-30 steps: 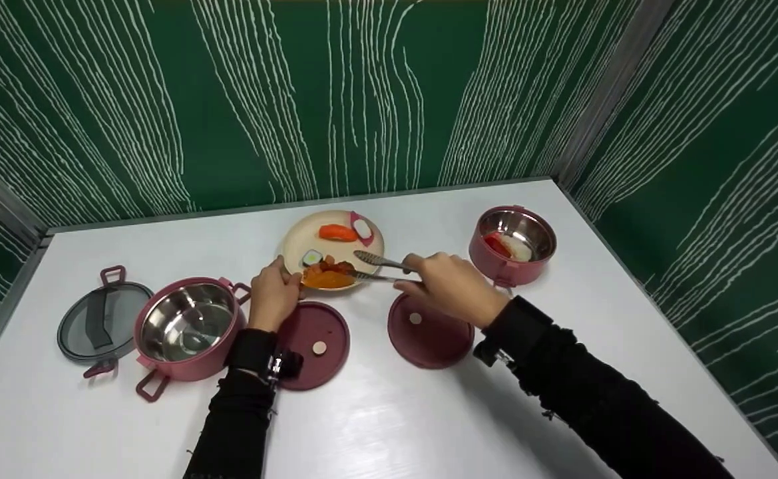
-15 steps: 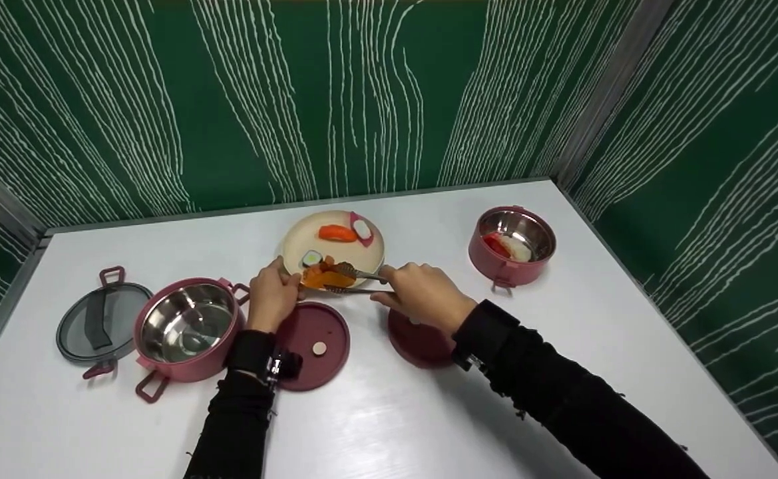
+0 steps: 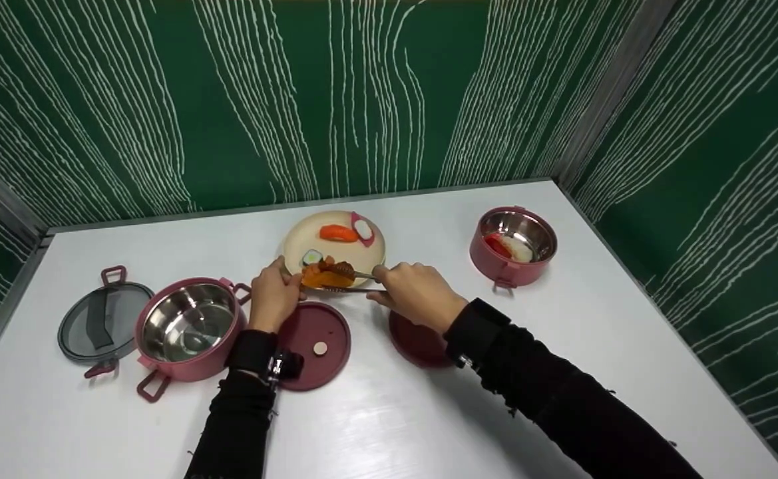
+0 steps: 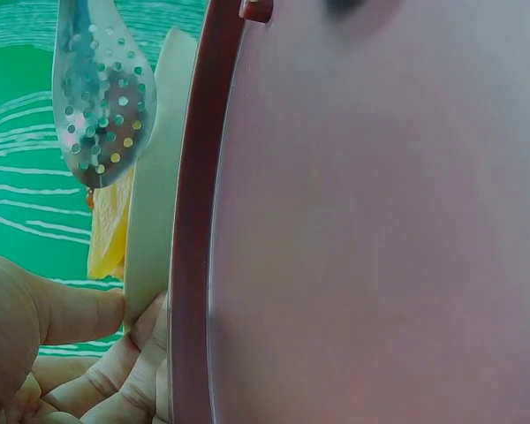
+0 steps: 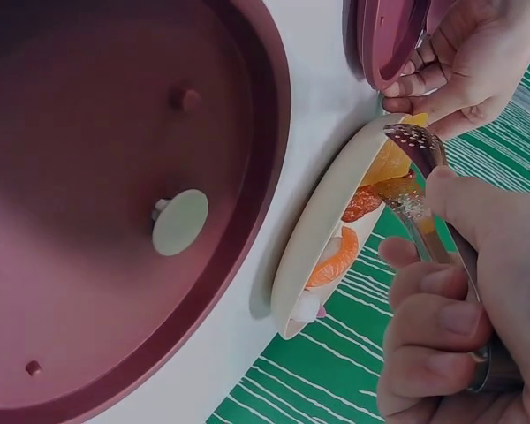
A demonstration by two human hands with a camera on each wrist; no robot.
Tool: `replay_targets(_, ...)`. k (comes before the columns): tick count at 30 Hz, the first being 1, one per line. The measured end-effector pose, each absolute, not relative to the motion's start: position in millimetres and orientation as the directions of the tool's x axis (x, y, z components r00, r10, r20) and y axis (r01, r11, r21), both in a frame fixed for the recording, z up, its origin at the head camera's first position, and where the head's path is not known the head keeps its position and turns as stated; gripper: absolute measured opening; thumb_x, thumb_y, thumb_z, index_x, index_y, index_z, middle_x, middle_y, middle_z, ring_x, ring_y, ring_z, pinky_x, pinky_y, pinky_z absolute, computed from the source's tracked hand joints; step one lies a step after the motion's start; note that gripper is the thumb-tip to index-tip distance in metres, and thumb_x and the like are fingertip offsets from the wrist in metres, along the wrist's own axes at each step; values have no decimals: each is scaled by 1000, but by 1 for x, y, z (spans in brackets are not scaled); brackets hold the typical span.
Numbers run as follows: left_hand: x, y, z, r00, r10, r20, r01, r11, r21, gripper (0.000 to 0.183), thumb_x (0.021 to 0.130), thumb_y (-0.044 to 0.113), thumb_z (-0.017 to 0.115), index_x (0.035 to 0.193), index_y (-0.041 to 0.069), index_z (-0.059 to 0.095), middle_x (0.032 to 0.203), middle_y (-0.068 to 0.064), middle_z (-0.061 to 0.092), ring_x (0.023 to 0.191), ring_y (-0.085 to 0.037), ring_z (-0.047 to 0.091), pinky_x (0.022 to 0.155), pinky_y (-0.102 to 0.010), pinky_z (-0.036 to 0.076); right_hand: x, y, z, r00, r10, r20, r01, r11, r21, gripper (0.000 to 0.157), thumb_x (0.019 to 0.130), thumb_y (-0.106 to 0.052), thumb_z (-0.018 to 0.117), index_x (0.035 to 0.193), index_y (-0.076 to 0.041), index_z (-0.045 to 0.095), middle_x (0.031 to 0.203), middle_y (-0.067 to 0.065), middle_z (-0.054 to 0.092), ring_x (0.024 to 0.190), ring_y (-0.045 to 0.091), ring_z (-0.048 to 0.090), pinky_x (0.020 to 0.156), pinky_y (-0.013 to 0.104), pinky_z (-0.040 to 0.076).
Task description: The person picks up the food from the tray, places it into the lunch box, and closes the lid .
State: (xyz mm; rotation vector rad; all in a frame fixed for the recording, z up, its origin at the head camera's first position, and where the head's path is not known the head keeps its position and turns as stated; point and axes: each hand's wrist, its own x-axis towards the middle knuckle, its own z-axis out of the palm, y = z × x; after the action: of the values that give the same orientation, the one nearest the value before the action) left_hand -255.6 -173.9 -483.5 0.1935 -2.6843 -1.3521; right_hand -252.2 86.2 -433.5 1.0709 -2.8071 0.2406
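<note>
My left hand (image 3: 275,296) pinches the near left rim of a cream plate (image 3: 303,233), thumb on the rim and fingers beneath it in the left wrist view. My right hand (image 3: 422,293) grips metal tongs (image 5: 415,141) with perforated tips. One tip lies over a heap of yellow-orange food pieces (image 3: 325,279) at the plate's near edge, and the other runs along the rim. A reddish-brown piece (image 5: 362,205) lies by the tips. Farther back on the plate are a sushi roll slice (image 3: 312,257), an orange piece (image 3: 338,233) and a white-and-pink piece (image 3: 363,230).
A pink steel-lined pot (image 3: 189,326) stands at left beside a glass lid (image 3: 104,322). Two dark red round lids, a left one (image 3: 325,369) and a right one (image 3: 418,342), lie before the plate. A smaller pink pot (image 3: 512,266) at right holds red and white food.
My right hand has moved left with the tongs, bringing their tips from the plate's right side onto the yellow-orange food. The tips have drawn closer together. My left hand stays at the rim.
</note>
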Motion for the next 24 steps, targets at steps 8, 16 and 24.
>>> replay_targets(8,-255,-172,-482,-984,-169,53,-59,591,805,58,101,8,61,150,-13,38,79,-12,73,71,-25,75,92,-43,54,-252,88,-433,-722,-657,220,-684,724,-83,27,101,-34,67,96,-7,67,71,9,66,61,30,66,52,48,55)
replay_targets(16,-255,-172,-482,-984,-178,28,-82,584,808,58,102,9,60,152,-11,38,82,-12,73,71,-23,75,83,-40,56,-254,88,-430,-746,-649,148,-665,737,-122,30,101,-37,67,103,-7,69,77,8,68,64,29,66,54,48,55)
replay_targets(24,-256,-173,-482,-983,-180,20,-91,588,804,59,103,10,60,153,-10,37,83,-11,73,71,-21,74,82,-40,56,-256,78,-431,-749,-648,137,-662,742,-108,32,99,-38,69,104,-6,66,80,9,69,67,31,68,56,49,56)
